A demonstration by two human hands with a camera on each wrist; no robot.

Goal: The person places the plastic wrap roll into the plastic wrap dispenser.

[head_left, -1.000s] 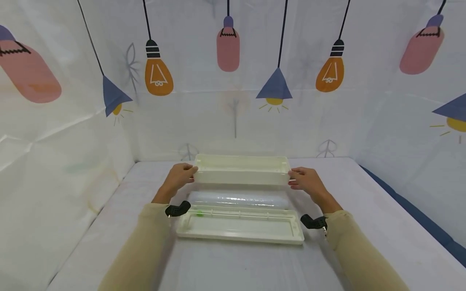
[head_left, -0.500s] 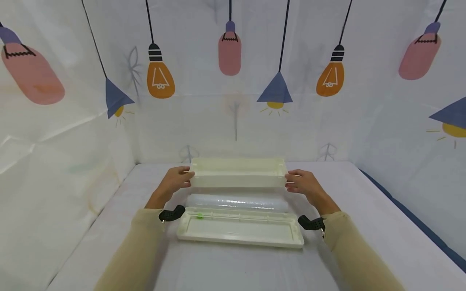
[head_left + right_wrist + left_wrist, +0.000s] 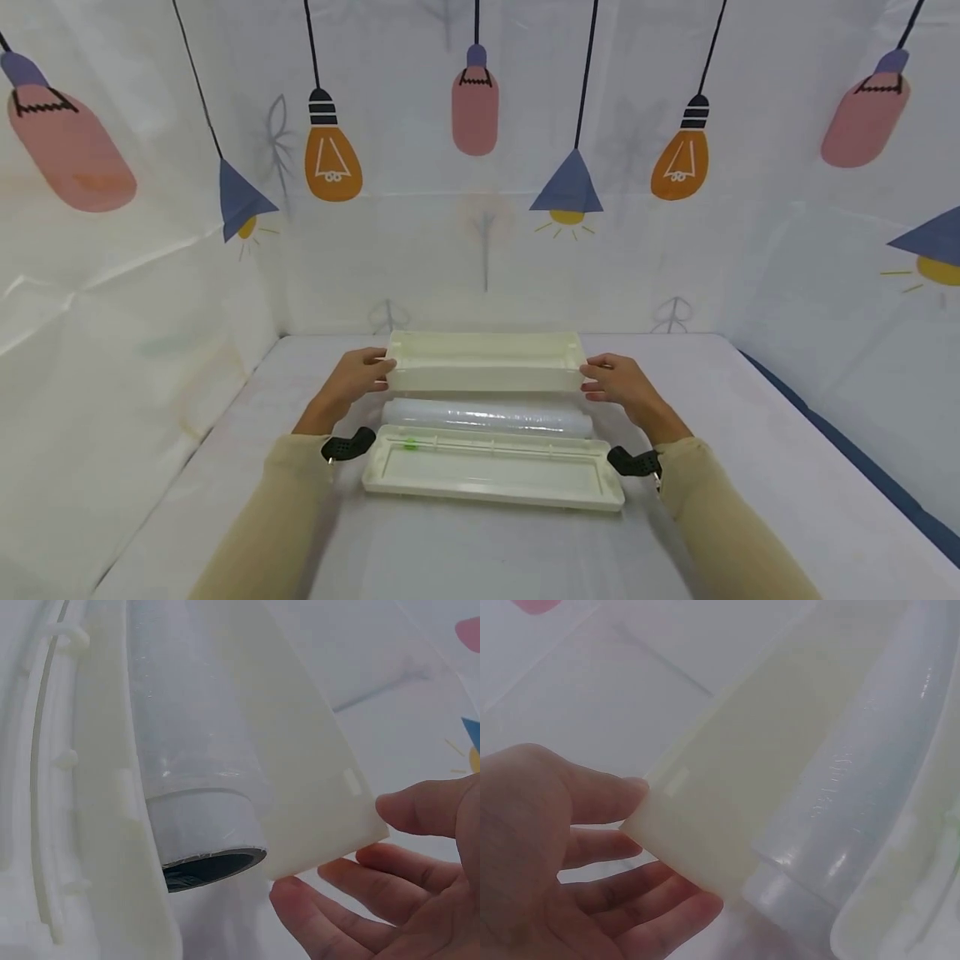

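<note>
My left hand (image 3: 352, 377) and right hand (image 3: 624, 385) hold a long cream plastic box (image 3: 486, 380) by its two ends, thumbs at the front wall and fingers about the ends. Its hollow side shows in the head view. Just in front lies a roll of cling film (image 3: 487, 418) on the table; the right wrist view shows the open end of its cardboard core (image 3: 214, 866). Nearest me rests a cream plastic lid (image 3: 491, 475) with a rail along its far edge and a small green slider (image 3: 410, 444) near the rail's left end.
A white cloth covers the table (image 3: 487, 558). Behind it hangs a white sheet (image 3: 420, 258) printed with lamps and bulbs, continuing along both sides. A dark blue strip (image 3: 825, 442) runs along the right edge.
Both hands have moved the box slightly left and a little toward me, nearer the cling film roll. The roll and the lid have stayed in place.
</note>
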